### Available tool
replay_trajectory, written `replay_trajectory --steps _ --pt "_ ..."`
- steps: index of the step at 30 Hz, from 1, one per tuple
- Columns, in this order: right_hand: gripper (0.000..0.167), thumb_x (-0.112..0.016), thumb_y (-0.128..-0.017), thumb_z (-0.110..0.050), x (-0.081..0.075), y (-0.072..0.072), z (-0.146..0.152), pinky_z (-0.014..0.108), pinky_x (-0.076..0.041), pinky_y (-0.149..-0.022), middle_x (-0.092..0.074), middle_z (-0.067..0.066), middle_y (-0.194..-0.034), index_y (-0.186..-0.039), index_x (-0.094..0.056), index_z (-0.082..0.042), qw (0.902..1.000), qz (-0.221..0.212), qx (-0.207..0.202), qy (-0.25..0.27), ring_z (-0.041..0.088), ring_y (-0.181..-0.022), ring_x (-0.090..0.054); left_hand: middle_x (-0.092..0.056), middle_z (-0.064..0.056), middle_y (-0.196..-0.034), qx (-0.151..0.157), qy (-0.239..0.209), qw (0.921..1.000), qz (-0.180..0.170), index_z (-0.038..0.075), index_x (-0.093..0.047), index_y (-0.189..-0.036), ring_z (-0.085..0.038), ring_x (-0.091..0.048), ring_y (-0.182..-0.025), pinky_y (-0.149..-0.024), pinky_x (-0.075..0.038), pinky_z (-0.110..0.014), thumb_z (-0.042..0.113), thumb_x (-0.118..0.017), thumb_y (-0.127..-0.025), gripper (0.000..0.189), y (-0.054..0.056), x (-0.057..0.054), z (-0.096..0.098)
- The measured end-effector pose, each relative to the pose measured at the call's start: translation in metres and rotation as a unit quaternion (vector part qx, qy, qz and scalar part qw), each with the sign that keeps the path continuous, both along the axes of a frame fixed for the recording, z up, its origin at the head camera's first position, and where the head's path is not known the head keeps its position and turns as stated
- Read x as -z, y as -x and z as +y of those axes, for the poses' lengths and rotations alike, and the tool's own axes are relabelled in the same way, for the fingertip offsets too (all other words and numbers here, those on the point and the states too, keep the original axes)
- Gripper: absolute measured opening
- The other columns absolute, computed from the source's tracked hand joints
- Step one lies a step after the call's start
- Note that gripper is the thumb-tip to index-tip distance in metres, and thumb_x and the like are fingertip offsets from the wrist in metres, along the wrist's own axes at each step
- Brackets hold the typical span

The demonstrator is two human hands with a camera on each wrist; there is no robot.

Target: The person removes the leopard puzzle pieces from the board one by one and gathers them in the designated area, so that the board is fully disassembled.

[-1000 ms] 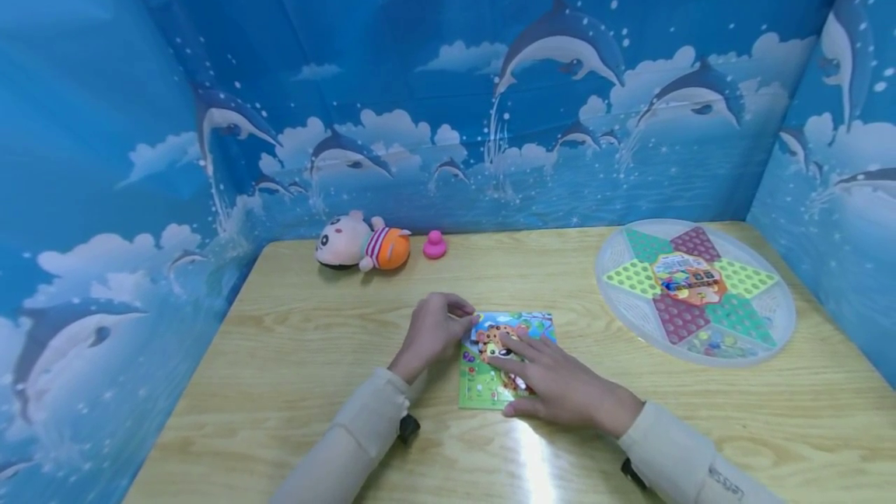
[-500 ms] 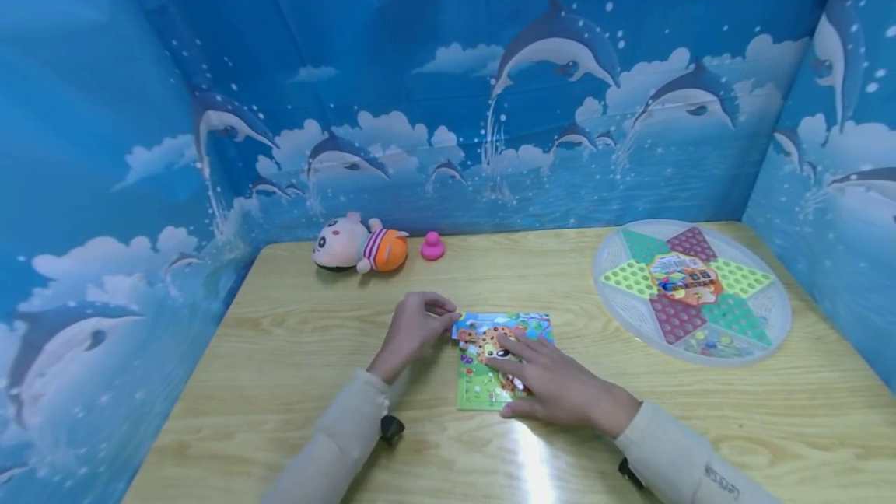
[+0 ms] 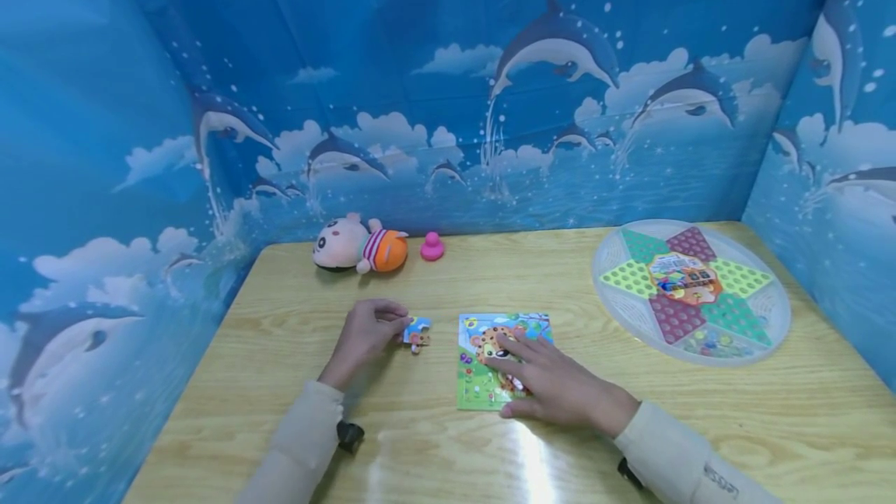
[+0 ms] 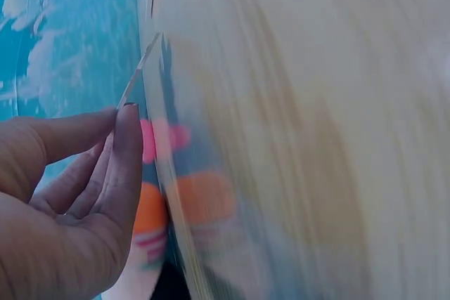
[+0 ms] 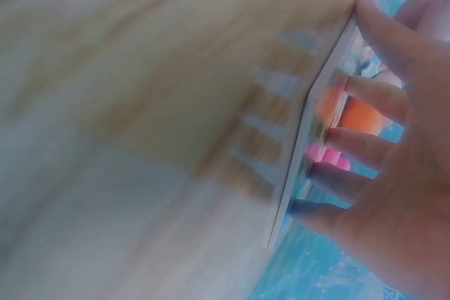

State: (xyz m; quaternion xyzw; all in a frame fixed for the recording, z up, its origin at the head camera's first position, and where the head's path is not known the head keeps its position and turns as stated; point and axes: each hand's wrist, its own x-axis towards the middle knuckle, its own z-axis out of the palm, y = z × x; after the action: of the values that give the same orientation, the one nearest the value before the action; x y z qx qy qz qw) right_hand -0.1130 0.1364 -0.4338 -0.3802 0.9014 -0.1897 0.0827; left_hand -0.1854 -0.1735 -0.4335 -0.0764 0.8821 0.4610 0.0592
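Note:
In the head view my left hand [image 3: 364, 339] pinches a jigsaw puzzle piece [image 3: 418, 333], printed with blue sky and part of a spotted animal. The left wrist view shows this piece [image 4: 136, 73] edge-on between thumb and fingers, above the tabletop. A square jigsaw puzzle [image 3: 471, 391] with a spotted cartoon animal on green and blue lies flat to the right of that hand. My right hand [image 3: 563, 383] rests on the puzzle with spread fingers, covering its lower right part. In the right wrist view the fingertips [image 5: 320, 170] touch the puzzle's surface.
A plush doll [image 3: 362, 244] in orange and stripes lies at the back left, beside a small pink toy [image 3: 432, 246]. A round Chinese checkers board [image 3: 609, 309] with marbles is at the right. Dolphin-print curtains [image 3: 392, 177] border the wooden table [image 3: 280, 364].
My left hand has drawn the puzzle piece off the puzzle's upper left corner and carried it left over the table. The right hand has stayed on the puzzle.

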Motion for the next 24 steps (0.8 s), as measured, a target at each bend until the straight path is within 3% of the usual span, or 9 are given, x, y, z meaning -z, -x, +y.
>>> replay_trajectory --steps 11,24 --pt "0.070 -0.069 -0.093 -0.047 0.001 0.000 0.001 0.065 -0.025 -0.115 -0.033 0.023 -0.159 -0.151 -0.047 -0.014 1.0000 0.007 -0.001 0.001 0.049 -0.146 -0.025 -0.072 -0.012 -0.101 -0.025 -0.001 0.9995 -0.018 0.001 -0.073 -0.109 -0.017 -0.069 -0.077 -0.070 -0.058 -0.030 0.008 -0.071 -0.094 0.017 -0.006 -0.006 -0.041" --pt "0.070 -0.069 -0.093 -0.046 0.003 0.000 0.001 0.065 -0.024 -0.115 -0.032 0.022 -0.160 -0.151 -0.047 -0.014 1.0000 0.003 -0.004 0.008 0.049 -0.146 -0.025 -0.072 -0.017 -0.103 -0.046 -0.015 0.9984 -0.028 -0.004 -0.071 -0.110 -0.016 -0.068 -0.077 -0.070 -0.060 -0.029 0.002 -0.071 -0.092 0.019 -0.007 -0.001 -0.056"
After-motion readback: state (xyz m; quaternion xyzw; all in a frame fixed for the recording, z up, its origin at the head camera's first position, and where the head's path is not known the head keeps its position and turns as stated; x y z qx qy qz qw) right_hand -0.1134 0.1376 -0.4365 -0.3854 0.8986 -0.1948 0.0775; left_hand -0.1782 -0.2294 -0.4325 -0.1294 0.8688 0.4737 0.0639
